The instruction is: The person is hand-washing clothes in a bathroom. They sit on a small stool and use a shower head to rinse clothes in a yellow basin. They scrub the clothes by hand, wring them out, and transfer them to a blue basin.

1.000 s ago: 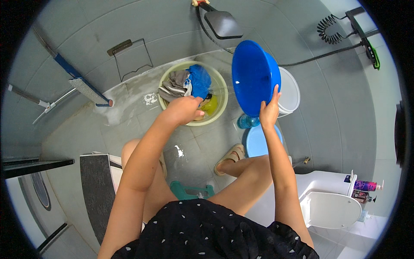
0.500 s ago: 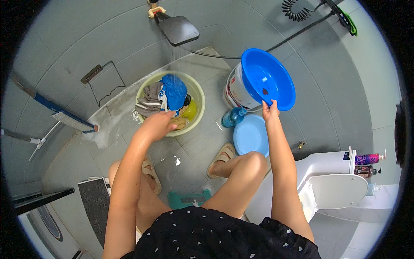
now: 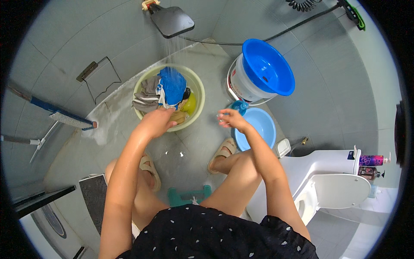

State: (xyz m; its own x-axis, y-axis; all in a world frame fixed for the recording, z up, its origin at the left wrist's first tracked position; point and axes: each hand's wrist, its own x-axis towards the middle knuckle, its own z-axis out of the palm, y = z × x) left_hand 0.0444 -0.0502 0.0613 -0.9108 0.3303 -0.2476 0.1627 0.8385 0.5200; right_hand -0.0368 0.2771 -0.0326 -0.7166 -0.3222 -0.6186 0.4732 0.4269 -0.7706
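Just left of the frame's centre, the left hand (image 3: 157,122) reaches into the pale green basin (image 3: 196,88) and presses down on the wet laundry (image 3: 166,90). Its fingers are curled into the cloth at the near rim, though how firm the grip is cannot be told from above. The heap is grey, white and blue cloth with something yellow under it, and it rises above the rim. A shower head (image 3: 170,19) at the top of the frame streams water straight onto it.

The right hand (image 3: 230,118) hovers near the centre, fingers loosely spread, holding nothing. It is close above a small blue bottle (image 3: 239,105) and the light blue basin (image 3: 261,127) on the floor.

Up and to the right, a deep blue basin (image 3: 267,67) sits tilted on top of a white bucket (image 3: 243,84). Resting askew like that, it could slide off if the right arm knocks it.

With water running, the green basin could overflow and cloth could slip over the edge. The tiled floor (image 3: 181,151) already shows wet patches around the sandals (image 3: 222,151), so a slip on rising looks like the plainest risk.
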